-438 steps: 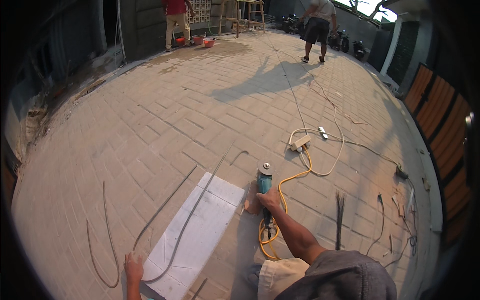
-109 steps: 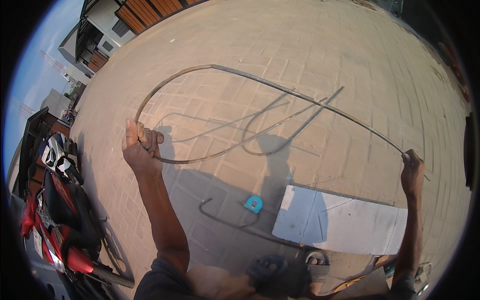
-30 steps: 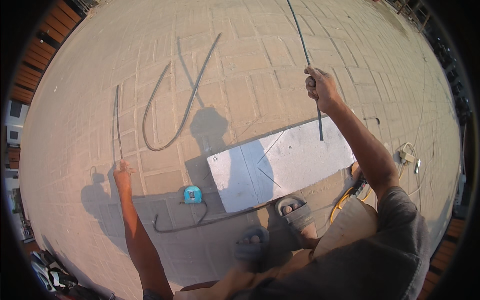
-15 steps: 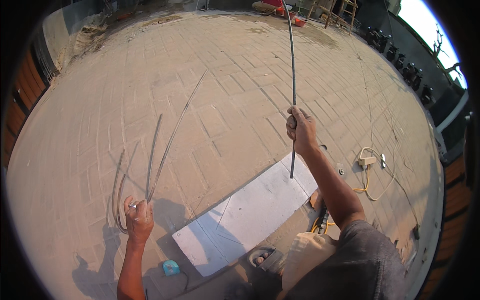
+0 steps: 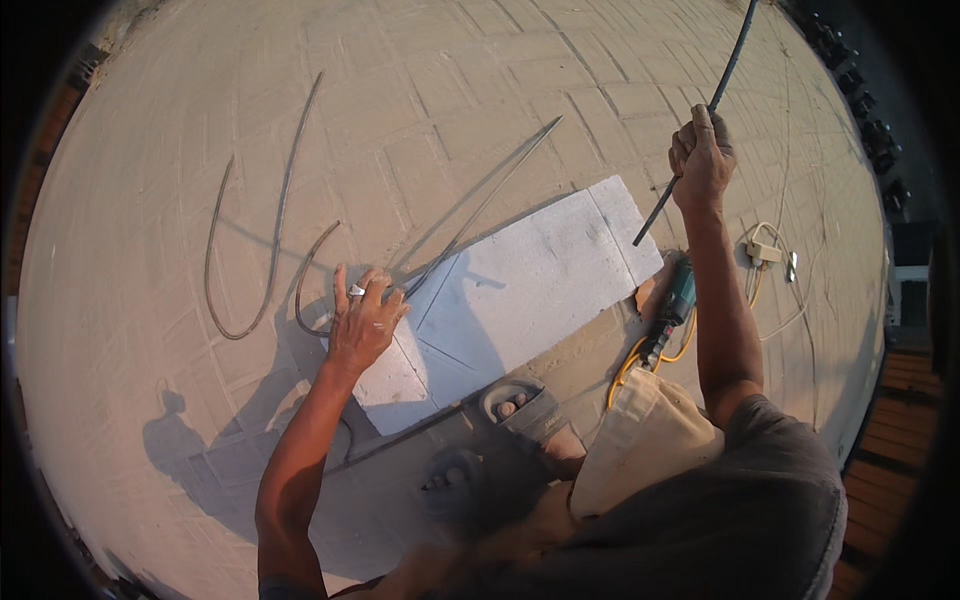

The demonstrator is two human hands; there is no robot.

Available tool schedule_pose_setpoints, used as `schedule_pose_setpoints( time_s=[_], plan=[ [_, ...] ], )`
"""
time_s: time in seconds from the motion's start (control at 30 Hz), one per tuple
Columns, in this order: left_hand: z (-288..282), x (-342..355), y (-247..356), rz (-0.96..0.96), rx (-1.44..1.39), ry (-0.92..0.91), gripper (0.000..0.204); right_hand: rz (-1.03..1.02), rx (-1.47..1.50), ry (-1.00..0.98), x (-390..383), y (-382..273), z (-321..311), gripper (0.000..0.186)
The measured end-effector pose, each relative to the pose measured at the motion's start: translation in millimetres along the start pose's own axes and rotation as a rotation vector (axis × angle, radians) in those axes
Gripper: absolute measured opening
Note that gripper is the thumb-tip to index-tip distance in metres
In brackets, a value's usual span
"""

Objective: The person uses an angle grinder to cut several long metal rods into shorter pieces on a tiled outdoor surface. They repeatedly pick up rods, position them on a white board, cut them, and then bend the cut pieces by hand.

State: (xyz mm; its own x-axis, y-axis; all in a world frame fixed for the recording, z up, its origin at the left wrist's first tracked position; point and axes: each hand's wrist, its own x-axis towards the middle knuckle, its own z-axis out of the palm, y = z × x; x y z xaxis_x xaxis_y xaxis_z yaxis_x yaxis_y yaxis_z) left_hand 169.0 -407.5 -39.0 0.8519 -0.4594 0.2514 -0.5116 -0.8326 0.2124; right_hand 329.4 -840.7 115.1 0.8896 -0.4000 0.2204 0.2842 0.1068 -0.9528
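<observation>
My right hand (image 5: 703, 160) is closed around a long thin dark metal rod (image 5: 655, 212), held slanting. Its lower end hangs over the right end of a pale rectangular slab (image 5: 540, 262), and its upper end runs out of view. At the slab's far left corner, my left hand (image 5: 365, 322) rests with fingers apart over a bent metal rod (image 5: 480, 212). One hooked end of that rod curls out left of the fingers; the straight leg slants away to the upper right. Another hook-bent rod (image 5: 272, 262) lies on the paving to the left.
Beside the slab's right end lies a green power tool (image 5: 681, 292) with a yellow cord (image 5: 622, 382). Farther right is a beige socket box (image 5: 764, 252) with cable. My sandalled foot (image 5: 515, 402) is at the slab's near edge. Motorbikes (image 5: 868, 130) stand far right.
My left hand has moved right to the slab, and one bent rod has left it and lies on the paving. My right hand has shifted right and away, tilting its rod.
</observation>
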Motion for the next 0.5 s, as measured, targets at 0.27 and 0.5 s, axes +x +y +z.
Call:
schedule_pose_setpoints(
  time_s=[0.27, 0.5],
  plan=[
    [-2, -50, -13, -0.146, -0.009, 0.036, 0.025, 0.031, -0.398, -0.507, -1, -2, 7, 0.027],
    [-78, -82, -14, -0.079, 0.158, 0.297, 0.06, -0.341, -0.904, -1.034, -26, 46, 32, 0.02]
  ],
)
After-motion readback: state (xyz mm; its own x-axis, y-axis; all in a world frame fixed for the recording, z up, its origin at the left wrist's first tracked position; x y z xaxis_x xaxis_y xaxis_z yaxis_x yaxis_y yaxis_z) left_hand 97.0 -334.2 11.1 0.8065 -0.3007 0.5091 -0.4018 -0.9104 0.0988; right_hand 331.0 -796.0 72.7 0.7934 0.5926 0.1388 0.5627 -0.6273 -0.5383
